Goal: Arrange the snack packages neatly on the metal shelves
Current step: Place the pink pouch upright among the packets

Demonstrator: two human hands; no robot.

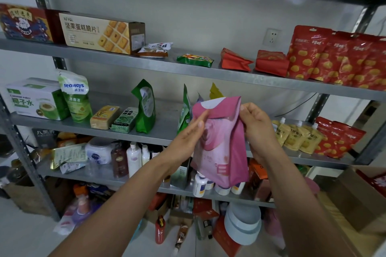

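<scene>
A pink snack pouch [219, 144] is held up in front of the second metal shelf [163, 131]. My right hand [259, 127] pinches its folded top at the right edge. My left hand [188, 137] lies against the pouch's left side with straight fingers, the thumb at the fold. Behind the pouch stand green pouches [146, 106] and a yellow one [215, 91]. On the top shelf [146, 62] lie a biscuit box [100, 32], small packets [195, 59] and red bags [338, 58].
Yellow spouted pouches [296, 135] and red bags [338, 137] stand at the second shelf's right. A coconut water box [35, 100] and a seaways pouch [76, 98] are at its left. Bottles [133, 158] fill the lower shelf. A cardboard box [361, 196] sits at the right.
</scene>
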